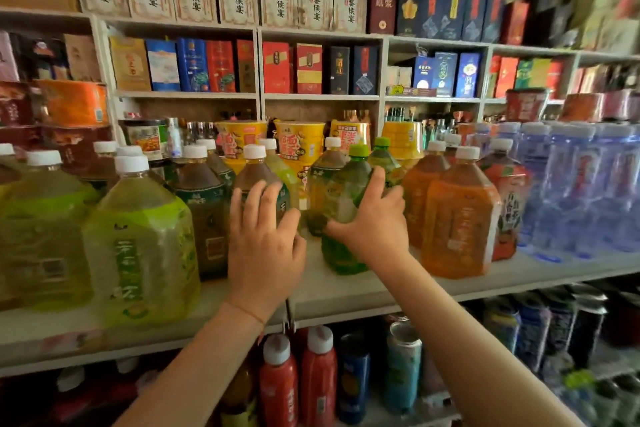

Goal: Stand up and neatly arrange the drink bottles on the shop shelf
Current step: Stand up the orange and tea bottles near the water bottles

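On the white shelf board (346, 291) stand rows of large drink bottles. A green bottle with a green cap (343, 198) leans to the right in the middle gap. My right hand (374, 218) lies flat against its right side, fingers straight and spread, thumb across its front. My left hand (263, 236) is open with fingers spread, in front of a dark tea bottle with a white cap (254, 170); whether it touches the bottle is unclear. Another green-capped bottle (382, 156) stands behind.
Big yellow-green tea bottles (138, 236) fill the left, orange ones (457, 218) stand to the right, then blue water bottles (571, 184). Yellow noodle cups (298, 142) sit behind. Red bottles (280, 385) and cans fill the lower shelf; boxed goods fill the upper shelves.
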